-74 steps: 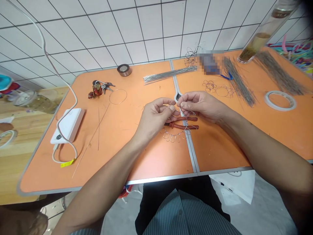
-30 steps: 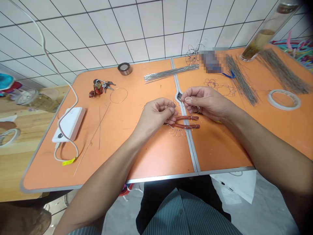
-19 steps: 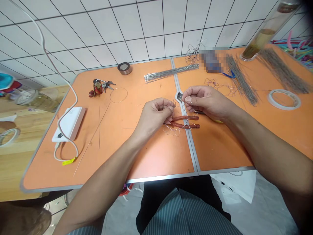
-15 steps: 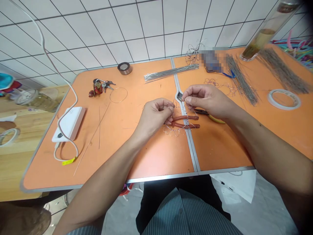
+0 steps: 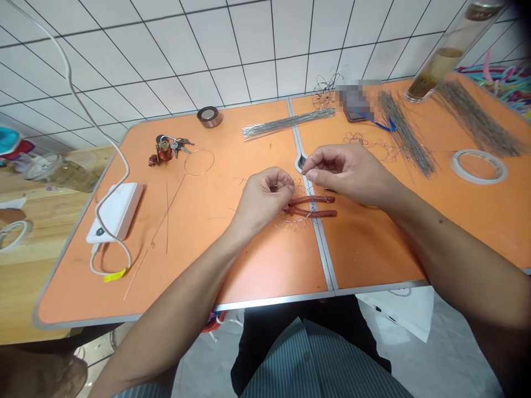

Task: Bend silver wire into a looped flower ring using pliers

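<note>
Shifted nearer the bare left hand (image 5: 266, 198) since 0.5 s ago, the bare right hand (image 5: 352, 172), right of frame centre, shows curled fingers whose grip cannot be told, while the left hand pinches a silver looped-wire ring (image 5: 295, 223) at centre, over red-handled pliers (image 5: 317, 213).

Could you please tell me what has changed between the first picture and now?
The right hand has drawn slightly right, so its fingertips are farther from the left hand; whether it let go of any wire, I cannot tell. The left hand still holds the looped wire. The red-handled pliers, keys and dark tape roll stayed.
</note>
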Motion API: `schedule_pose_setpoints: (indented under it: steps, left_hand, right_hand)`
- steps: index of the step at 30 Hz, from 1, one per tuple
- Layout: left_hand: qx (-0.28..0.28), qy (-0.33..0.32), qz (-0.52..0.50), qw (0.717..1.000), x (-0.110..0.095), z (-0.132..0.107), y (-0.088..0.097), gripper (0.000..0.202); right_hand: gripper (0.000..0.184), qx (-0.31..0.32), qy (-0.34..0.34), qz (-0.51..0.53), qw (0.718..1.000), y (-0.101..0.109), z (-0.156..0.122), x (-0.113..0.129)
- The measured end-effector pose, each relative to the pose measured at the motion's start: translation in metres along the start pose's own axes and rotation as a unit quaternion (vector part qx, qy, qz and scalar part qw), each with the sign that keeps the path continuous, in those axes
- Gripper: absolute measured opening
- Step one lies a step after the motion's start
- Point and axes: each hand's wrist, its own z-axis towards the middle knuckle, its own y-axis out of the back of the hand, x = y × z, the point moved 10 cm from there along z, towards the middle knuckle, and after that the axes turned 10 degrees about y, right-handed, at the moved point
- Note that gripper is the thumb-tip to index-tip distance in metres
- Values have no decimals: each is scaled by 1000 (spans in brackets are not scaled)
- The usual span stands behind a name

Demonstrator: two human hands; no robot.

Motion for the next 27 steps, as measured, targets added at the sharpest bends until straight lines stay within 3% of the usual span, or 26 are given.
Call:
schedule_pose_setpoints:
  steps: [6,12,15,18,27]
  left_hand:
    - [24,42,-26,999,8,2,-3,7]
    - [10,42,-23,999,9,1,-2,7]
    - [4,23,4,1000,5,-1,-3,8]
    - [7,12,23,1000,3,-1,-4,12]
    - [37,29,1,999,12,0,-11,14]
  right_hand:
    - [8,-6,65,-138,988,-2,-3,13]
    - [10,-44,46,-218,974,5,-7,18]
    - [16,-42,50,-226,972,0,-9,20]
    - [10,-31,54,-212,975,-6,-9,20]
    - [16,-3,74,-221,972,-6,-7,23]
